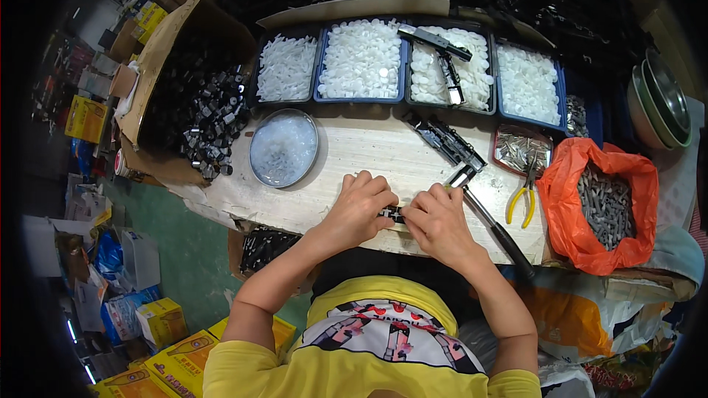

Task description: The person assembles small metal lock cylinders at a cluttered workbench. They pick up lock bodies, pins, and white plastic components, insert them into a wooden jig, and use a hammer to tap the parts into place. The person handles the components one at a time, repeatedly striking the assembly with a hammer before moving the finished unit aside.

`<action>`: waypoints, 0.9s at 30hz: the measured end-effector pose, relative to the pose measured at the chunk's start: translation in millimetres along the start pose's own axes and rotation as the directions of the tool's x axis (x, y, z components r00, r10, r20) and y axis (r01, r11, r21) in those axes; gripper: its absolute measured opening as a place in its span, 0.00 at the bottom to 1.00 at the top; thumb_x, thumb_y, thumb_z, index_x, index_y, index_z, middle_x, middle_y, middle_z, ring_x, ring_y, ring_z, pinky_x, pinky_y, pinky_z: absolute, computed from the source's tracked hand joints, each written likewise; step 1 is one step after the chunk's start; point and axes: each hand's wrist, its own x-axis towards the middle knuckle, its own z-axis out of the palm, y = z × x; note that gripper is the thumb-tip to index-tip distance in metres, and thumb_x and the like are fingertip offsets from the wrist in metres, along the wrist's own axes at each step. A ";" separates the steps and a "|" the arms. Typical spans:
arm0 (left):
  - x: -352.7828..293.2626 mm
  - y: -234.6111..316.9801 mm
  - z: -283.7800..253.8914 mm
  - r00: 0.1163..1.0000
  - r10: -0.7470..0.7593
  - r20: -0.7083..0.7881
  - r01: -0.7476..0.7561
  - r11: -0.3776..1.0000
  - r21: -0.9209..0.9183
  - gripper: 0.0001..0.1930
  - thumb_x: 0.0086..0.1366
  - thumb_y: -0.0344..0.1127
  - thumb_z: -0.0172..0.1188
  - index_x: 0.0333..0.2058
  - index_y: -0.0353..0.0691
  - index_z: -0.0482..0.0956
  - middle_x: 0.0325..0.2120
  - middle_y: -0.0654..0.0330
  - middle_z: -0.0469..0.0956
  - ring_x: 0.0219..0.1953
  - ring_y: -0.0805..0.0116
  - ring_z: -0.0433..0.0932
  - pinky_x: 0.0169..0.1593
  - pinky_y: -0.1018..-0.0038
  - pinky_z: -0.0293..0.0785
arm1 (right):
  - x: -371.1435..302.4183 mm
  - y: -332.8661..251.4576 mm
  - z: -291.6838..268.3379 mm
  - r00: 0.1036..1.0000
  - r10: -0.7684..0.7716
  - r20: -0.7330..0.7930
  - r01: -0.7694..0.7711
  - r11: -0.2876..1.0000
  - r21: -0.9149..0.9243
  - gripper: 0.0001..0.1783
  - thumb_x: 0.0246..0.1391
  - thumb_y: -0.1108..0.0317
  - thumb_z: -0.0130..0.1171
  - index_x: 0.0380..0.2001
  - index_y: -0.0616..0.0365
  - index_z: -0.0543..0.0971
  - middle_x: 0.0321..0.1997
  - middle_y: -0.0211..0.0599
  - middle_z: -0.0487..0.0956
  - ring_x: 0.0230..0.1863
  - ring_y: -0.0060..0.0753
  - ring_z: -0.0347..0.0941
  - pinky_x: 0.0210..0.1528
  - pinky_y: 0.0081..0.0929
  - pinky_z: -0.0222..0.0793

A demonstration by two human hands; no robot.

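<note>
We hold a small black part (393, 213) between both hands at the near edge of the wooden board (346, 155); the left hand (359, 206) and the right hand (435, 221) pinch it from each side. It may slip off that edge, or our right wrist may push the black-handled tool (494, 228) down.

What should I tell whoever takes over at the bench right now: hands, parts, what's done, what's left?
Left hand and right hand: both pinch one small black part between them at the front edge of the wooden bench.
Supplies: trays of white pieces at the back, black parts in the cardboard box on the left, round tin of clear bits, yellow pliers and orange bag of grey pieces on the right.
Done: no finished pile is identifiable.
Left: the piece in hand looks unfinished.
</note>
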 end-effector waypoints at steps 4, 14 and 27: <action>-0.1 -0.6 -0.3 1.000 0.007 -0.014 -0.008 0.999 -0.050 0.16 0.38 0.32 0.69 0.29 0.41 0.77 0.31 0.64 0.71 0.36 0.64 0.65 0.41 0.69 0.57 | 3.1 -2.5 8.5 1.000 -0.024 -0.014 0.024 1.000 0.014 0.07 0.37 0.71 0.61 0.25 0.53 0.77 0.26 0.27 0.69 0.34 0.31 0.62 0.38 0.33 0.50; -2.9 3.0 2.4 0.999 -0.027 -0.030 0.026 0.999 -0.020 0.13 0.40 0.31 0.67 0.28 0.41 0.78 0.32 0.64 0.71 0.36 0.65 0.65 0.41 0.69 0.56 | -0.3 -7.2 8.9 1.000 0.028 0.000 -0.028 1.000 0.012 0.07 0.38 0.71 0.61 0.26 0.53 0.78 0.26 0.28 0.68 0.34 0.31 0.62 0.38 0.33 0.50; 132.9 39.1 -7.4 0.929 0.345 -0.136 -0.328 0.935 0.137 0.08 0.47 0.36 0.63 0.28 0.43 0.78 0.27 0.61 0.70 0.35 0.61 0.66 0.38 0.66 0.57 | -9.2 72.4 -60.5 0.905 0.305 -0.296 -0.395 0.861 -0.321 0.06 0.38 0.71 0.58 0.26 0.53 0.78 0.28 0.30 0.72 0.36 0.35 0.66 0.38 0.39 0.52</action>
